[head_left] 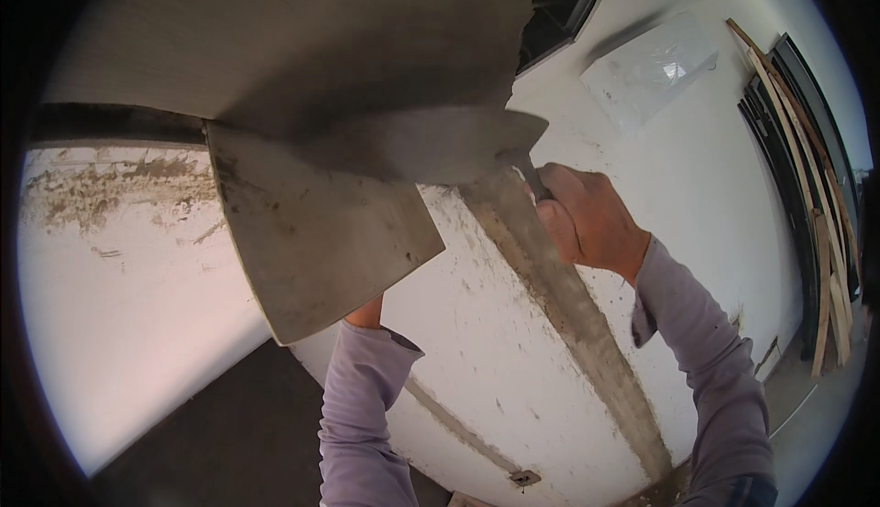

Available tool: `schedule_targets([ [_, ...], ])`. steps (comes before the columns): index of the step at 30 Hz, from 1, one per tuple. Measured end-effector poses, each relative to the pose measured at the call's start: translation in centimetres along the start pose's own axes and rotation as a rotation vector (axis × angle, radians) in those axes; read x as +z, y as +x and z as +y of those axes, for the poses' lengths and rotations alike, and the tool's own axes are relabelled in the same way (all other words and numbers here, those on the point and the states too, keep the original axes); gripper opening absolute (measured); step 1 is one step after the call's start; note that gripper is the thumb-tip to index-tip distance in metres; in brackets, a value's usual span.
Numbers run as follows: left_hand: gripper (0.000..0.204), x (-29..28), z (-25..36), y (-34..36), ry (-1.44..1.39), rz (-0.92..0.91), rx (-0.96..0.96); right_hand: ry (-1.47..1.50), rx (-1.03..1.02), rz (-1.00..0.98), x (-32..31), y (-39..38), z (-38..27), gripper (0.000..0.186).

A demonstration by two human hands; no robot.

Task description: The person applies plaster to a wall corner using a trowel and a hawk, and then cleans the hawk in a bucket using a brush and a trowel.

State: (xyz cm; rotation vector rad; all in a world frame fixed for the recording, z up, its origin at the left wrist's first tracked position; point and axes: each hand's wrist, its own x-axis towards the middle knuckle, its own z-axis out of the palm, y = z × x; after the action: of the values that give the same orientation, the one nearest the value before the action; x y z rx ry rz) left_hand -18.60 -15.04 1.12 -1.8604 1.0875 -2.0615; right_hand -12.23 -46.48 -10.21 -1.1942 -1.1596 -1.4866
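My right hand point(591, 218) is closed round the handle of a plastering trowel point(440, 145). The trowel's wide grey blade lies up close against the grey plaster surface point(302, 21) overhead; whether it touches along its whole length I cannot tell. Just below and left of the blade is a square, plaster-smeared hawk point(321, 232), tilted, its upper edge near the plaster. Beneath it my left hand point(365, 313) holds it up; only the wrist shows, and the fingers are hidden behind the board.
A white wall bears a long grey patched strip point(577, 333), a thinner strip point(463, 434) and a small socket box point(524, 478). Wooden strips point(830, 232) and dark frames point(779, 159) lean at the right. Plastic sheeting point(651, 67) covers part of the wall near a dark window point(559, 21).
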Motion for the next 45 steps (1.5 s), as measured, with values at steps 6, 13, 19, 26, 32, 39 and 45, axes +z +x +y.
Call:
schedule_targets([
  [6,0.037,0.1,-0.3,0.4,-0.016,0.002,-0.008,-0.090,-0.005,-0.038,0.9,0.4,1.0,0.021],
  [13,0.036,1.2,-0.8,0.9,-0.045,0.013,-0.018,-0.144,0.096,-0.037,3.1,-0.6,3.9,0.018],
  [19,0.035,0.5,-0.5,0.7,-0.039,0.017,-0.032,-0.209,0.117,-0.118,0.1,-5.1,3.6,0.024],
  [26,0.034,1.2,-0.4,0.9,-0.063,0.034,-0.045,-0.016,-0.097,-0.018,-2.1,0.1,0.4,0.026],
  [32,0.033,1.5,-0.4,0.8,-0.060,0.051,-0.044,-0.157,0.022,-0.246,-3.3,1.3,2.5,0.028],
  [39,0.032,-0.3,-0.5,0.1,-0.003,0.036,-0.045,0.041,0.138,-0.260,0.0,-4.9,5.1,0.026],
  [45,0.031,-1.5,-0.6,-0.5,0.039,0.007,-0.041,0.212,-0.006,-0.015,5.2,-2.6,3.7,0.038],
])
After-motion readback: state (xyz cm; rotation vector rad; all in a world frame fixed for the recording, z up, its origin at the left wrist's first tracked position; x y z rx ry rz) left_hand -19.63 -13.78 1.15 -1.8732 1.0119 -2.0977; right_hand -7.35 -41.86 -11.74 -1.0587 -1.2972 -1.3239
